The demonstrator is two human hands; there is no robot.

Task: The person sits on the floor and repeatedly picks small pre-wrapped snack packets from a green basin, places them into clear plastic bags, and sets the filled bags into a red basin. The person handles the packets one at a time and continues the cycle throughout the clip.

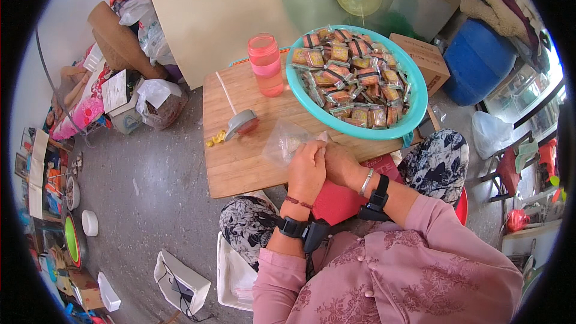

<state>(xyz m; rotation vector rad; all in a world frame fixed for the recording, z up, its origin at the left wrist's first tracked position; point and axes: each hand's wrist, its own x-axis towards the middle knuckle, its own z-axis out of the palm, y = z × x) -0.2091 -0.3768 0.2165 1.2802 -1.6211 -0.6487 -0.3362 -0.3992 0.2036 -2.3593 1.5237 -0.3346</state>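
Observation:
A clear plastic bag [278, 145] lies over the front of the wooden table, with something pale inside that is hard to make out. My left hand [307, 167] is closed on the bag's near edge, fingers bent. Pressed against it, my right hand [343, 165] also pinches the bag; its fingertips are partly hidden. Left of the bag rests a grey and clear scoop-like tool [242, 123] beside small yellow pieces [216, 138]. A thin white stick [227, 93] lies behind it. Small wrapped snack packs [366, 76] fill a turquoise basin [420, 111] to the right.
An orange-pink bottle [266, 66] stands at the back of the wooden table [231, 171]. Behind the basin are a cardboard box [423, 63] and a blue barrel [479, 63]. A white bin [182, 285] and a white tub [231, 276] sit on the floor.

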